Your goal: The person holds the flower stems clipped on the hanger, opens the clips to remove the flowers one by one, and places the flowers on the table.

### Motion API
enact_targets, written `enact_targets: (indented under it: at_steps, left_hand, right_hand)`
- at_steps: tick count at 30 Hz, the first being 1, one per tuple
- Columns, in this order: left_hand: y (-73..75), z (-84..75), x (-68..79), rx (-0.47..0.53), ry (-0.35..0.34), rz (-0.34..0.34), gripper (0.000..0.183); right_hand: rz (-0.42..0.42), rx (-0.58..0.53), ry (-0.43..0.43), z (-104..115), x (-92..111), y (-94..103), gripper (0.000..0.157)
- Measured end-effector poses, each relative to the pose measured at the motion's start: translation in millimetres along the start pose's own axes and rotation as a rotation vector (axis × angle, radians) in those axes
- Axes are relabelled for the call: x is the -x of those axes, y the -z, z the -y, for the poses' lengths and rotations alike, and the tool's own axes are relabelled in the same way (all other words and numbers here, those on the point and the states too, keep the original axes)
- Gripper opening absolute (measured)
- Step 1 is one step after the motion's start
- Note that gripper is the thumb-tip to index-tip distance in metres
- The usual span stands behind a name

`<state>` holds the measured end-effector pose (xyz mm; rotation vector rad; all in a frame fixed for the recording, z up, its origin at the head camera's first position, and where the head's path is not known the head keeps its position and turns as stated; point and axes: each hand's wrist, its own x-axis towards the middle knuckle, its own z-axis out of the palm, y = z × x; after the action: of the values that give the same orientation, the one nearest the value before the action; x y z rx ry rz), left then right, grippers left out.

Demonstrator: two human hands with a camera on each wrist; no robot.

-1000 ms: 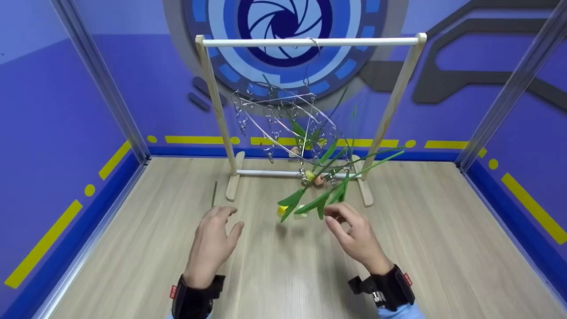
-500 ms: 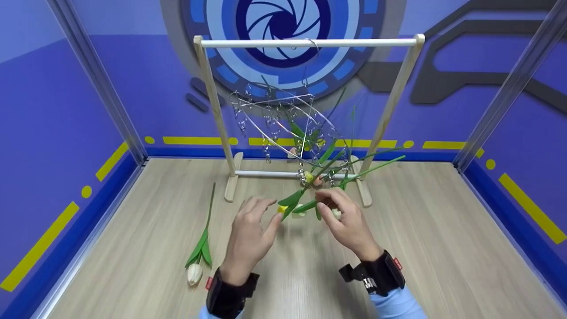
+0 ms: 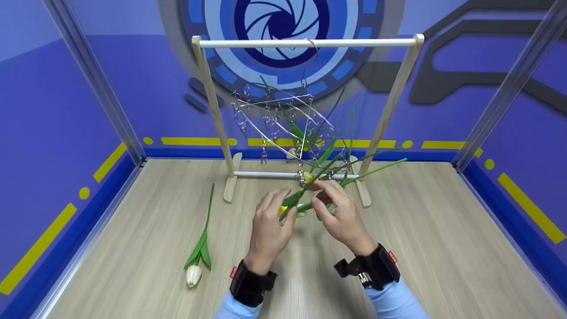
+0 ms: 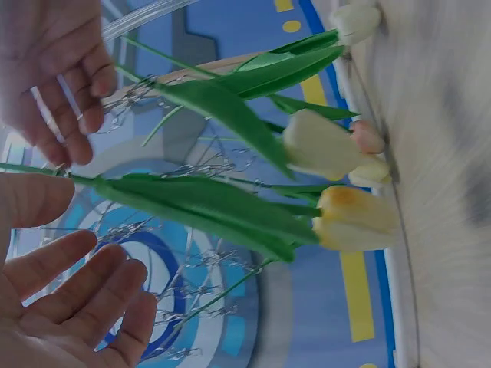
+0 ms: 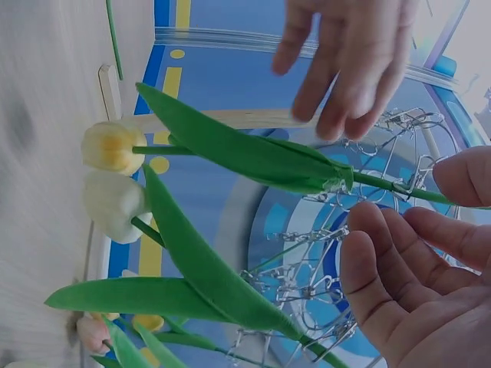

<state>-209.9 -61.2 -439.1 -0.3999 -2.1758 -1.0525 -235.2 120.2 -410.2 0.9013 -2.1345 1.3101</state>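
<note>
Upside-down tulips hang on their stems from a wire clip hanger. My left hand reaches in beside the leaves of a yellow tulip, its fingers spread and thumb apart. My right hand is opposite, fingers loosely bent, with a gap between thumb and fingertips. The yellow tulip's stem runs between the two hands; neither hand plainly grips it. Beside it hangs a white tulip. In the head view the hands partly hide both blooms.
A loose white tulip lies on the table at left. The hanger hooks over the white top bar of a wooden stand, whose feet rest on the table. More tulips, one pinkish, hang behind.
My left hand has moved right from the loose white tulip to the hanging yellow one, uncovering the loose tulip. The right hand has shifted slightly left and forward toward the same stem.
</note>
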Motion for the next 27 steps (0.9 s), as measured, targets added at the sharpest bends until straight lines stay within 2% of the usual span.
enact_targets:
  at_steps: [5,9,20,27]
  left_hand:
    - [-8.9,3.8,0.9,-0.014,0.039,0.062,0.047]
    - [-12.8,5.9,1.6,-0.003,0.051,0.074,0.047]
    - [-16.5,8.9,0.3,0.021,0.023,0.033,0.037]
    - [-14.8,9.8,2.0,0.019,0.017,0.013,0.031]
  right_hand:
    - [-0.002,-0.027,0.001,1.9,-0.5,-0.2,0.027]
    - [0.015,-0.026,-0.016,3.8,-0.5,-0.5,0.027]
    - [0.05,-0.03,0.004,8.3,-3.0,-2.7,0.025]
    - [0.061,-0.022,0.067,9.7,-5.6,-3.6,0.022]
